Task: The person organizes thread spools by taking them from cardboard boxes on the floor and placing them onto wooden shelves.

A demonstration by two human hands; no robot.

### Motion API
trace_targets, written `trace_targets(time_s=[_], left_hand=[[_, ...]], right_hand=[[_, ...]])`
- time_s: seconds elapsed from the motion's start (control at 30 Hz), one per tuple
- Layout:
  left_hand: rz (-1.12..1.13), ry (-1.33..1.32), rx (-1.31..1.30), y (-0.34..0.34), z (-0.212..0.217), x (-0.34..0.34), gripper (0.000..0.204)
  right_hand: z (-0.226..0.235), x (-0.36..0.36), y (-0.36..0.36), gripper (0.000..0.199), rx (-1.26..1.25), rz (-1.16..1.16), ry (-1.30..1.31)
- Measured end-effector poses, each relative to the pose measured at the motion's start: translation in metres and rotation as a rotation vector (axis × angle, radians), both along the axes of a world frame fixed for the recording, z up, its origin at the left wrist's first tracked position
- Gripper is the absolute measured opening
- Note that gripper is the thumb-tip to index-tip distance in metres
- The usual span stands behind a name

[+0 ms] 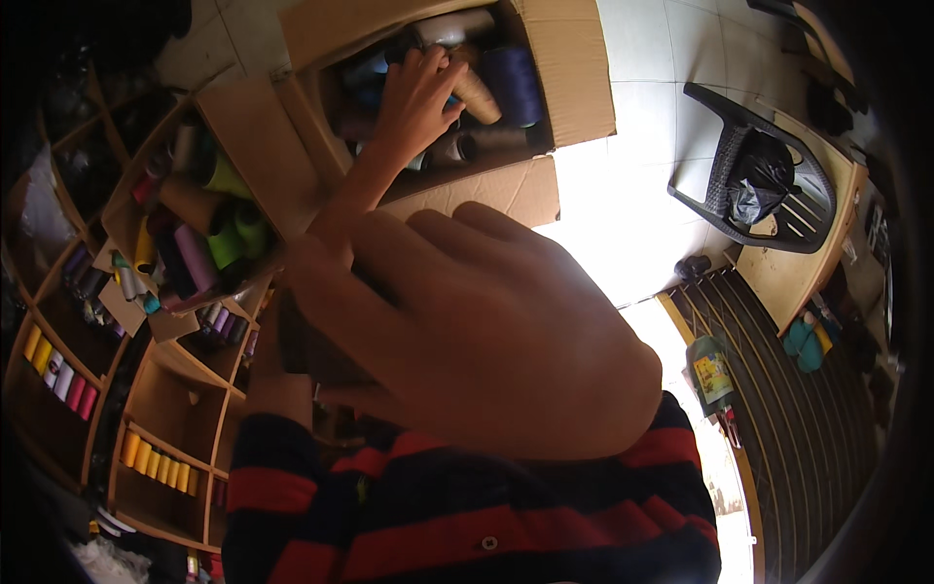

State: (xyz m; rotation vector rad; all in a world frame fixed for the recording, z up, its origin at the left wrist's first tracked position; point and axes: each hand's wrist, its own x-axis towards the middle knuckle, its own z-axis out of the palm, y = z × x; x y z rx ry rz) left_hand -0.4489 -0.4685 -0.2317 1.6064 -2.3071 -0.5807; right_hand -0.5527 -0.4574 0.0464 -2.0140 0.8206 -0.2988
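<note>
My left hand (416, 92) reaches into an open cardboard box (574, 73), its fingers and thumb closed about the upper end of a tan thread cone (477, 95). Beside that cone stands a large dark-blue thread cone (511, 86); a greyish cone (454, 26) lies at the box's far side. Other cones lie partly hidden under my hand. My right hand (486, 331) is raised very close in front, blurred, its back showing and its fingers curled. Whatever it may hold is hidden. It covers part of my left forearm.
Left of the box, a second carton (258, 136) holds green, purple and brown cones. Wooden shelves (180, 389) with rows of coloured spools line the left. To the right are a dark plastic chair (817, 180) bearing a black bag (761, 175), and a slatted shutter (778, 389).
</note>
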Motion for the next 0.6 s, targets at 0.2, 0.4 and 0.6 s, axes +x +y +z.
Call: trace_targets(time_s=[0.2,0.4,0.6], left_hand=[[0.005,0.029,0.084,0.01,-0.001,0.027,0.058],[0.051,-0.053,0.107,0.014,0.008,0.06,0.055],[0.24,-0.26,0.038,0.007,0.037,0.083,0.037]], right_hand=[[-0.01,-0.024,-0.005,0.045,0.173,0.051,0.004],[-0.113,-0.056,0.003,0.034,0.454,-0.56,0.154],[-0.214,-0.085,0.026,0.049,0.257,-0.671,0.357]])
